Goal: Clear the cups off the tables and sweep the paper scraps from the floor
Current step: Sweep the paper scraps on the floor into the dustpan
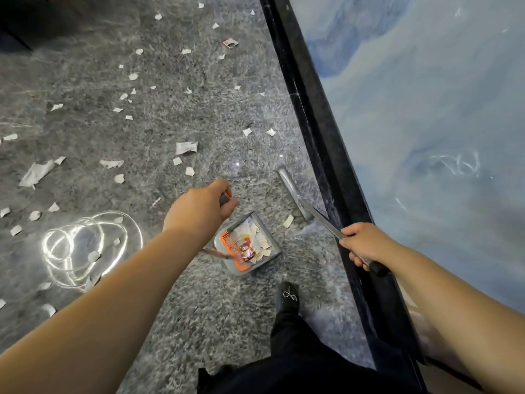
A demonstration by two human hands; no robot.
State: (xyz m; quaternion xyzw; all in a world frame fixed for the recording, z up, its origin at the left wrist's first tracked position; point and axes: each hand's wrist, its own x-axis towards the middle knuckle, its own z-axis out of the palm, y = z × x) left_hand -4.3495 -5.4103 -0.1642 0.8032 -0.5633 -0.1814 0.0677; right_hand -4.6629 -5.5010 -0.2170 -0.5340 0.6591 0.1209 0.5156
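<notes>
My left hand (203, 207) grips the top of the handle of a grey dustpan (271, 240) that rests on the floor in front of my foot. The pan has an orange comb edge and holds white scraps and red wrappers. My right hand (362, 244) grips the silver handle of a broom (315, 213). The broom's grey head (289, 189) lies on the floor just right of the pan, beside one white scrap (288, 221). Several white paper scraps (186, 147) lie scattered over the grey speckled floor ahead and to the left. No cups are in view.
A dark baseboard (321, 137) runs along the right, with a pale blue marbled wall (426, 109) above it. My black shoe (288, 298) and trouser leg stand behind the pan. A bright ring of reflected light (85, 245) glares on the floor at left. Dark furniture sits at top left.
</notes>
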